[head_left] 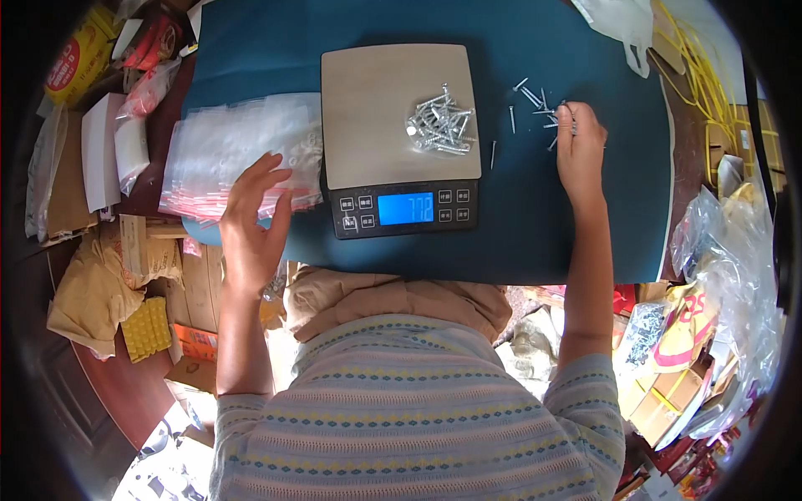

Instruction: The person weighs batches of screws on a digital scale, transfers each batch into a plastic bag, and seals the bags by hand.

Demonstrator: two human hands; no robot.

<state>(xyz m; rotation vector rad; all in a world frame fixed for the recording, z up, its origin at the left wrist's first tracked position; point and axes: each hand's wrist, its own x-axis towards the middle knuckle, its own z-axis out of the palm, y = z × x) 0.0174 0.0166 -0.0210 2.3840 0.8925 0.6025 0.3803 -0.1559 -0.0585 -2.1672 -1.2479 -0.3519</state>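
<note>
A digital kitchen-type scale (368, 117) stands at the middle of the blue mat, its blue display (406, 209) lit with digits like 772. A heap of silver screws (441, 125) lies on the right part of its pan. To the left is a stack of clear zip bags (238, 146) with red edges. My left hand (255, 221) hovers at the front of these bags, fingers apart, holding nothing. Right of the scale, my right hand (582, 146) is closed on some screws, with loose screws (531, 96) beside it. Its fingertips are partly hidden.
A single screw (493, 154) lies close to the scale's right edge. A white plastic bag (622, 29) sits at the far right corner of the blue mat (401, 21). Packages and boxes crowd the left; clear plastic wrap (735, 250) and yellow straps (702, 67) lie to the right.
</note>
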